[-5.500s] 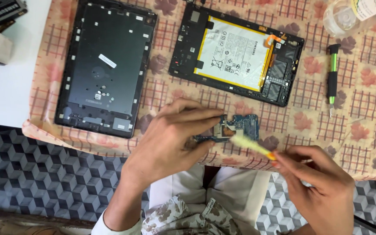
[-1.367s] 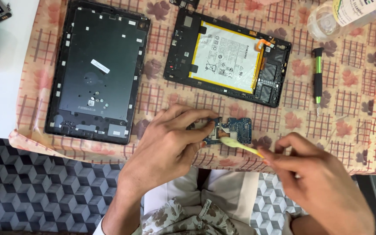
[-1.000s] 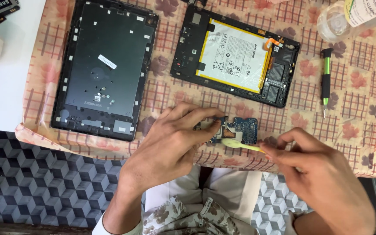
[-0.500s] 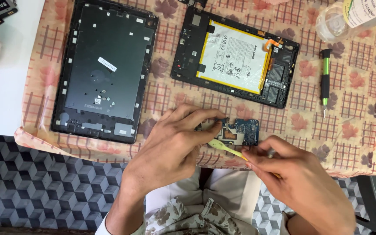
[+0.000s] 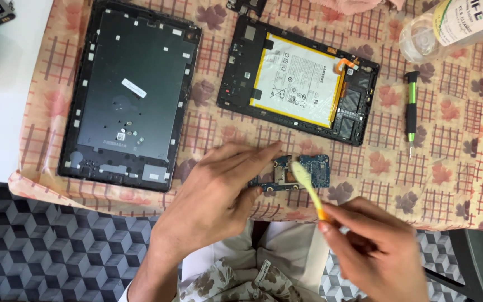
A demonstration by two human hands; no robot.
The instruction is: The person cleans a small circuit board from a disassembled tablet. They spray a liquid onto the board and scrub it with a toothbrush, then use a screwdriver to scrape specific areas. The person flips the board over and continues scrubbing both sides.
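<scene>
A small blue circuit board (image 5: pixel 308 170) lies on the patterned cloth near the table's front edge. My left hand (image 5: pixel 216 193) presses its fingertips on the board's left end and holds it down. My right hand (image 5: pixel 373 246) grips a yellow toothbrush (image 5: pixel 307 184) by its orange handle. The brush head rests on the middle of the board. Beyond the board lies an opened tablet body (image 5: pixel 300 78) with its white battery showing. The tablet's dark back cover (image 5: pixel 129 92) lies inside up at the left.
A green and black screwdriver (image 5: pixel 411 109) lies at the right of the tablet body. A clear plastic bottle (image 5: pixel 454 25) lies at the top right. The checked floral cloth (image 5: pixel 448 162) covers a white table (image 5: pixel 1 123). Below is a patterned floor (image 5: pixel 40 246).
My right hand has shifted down and to the right, and the brush now points more steeply up at the board. The left hand stays on the board.
</scene>
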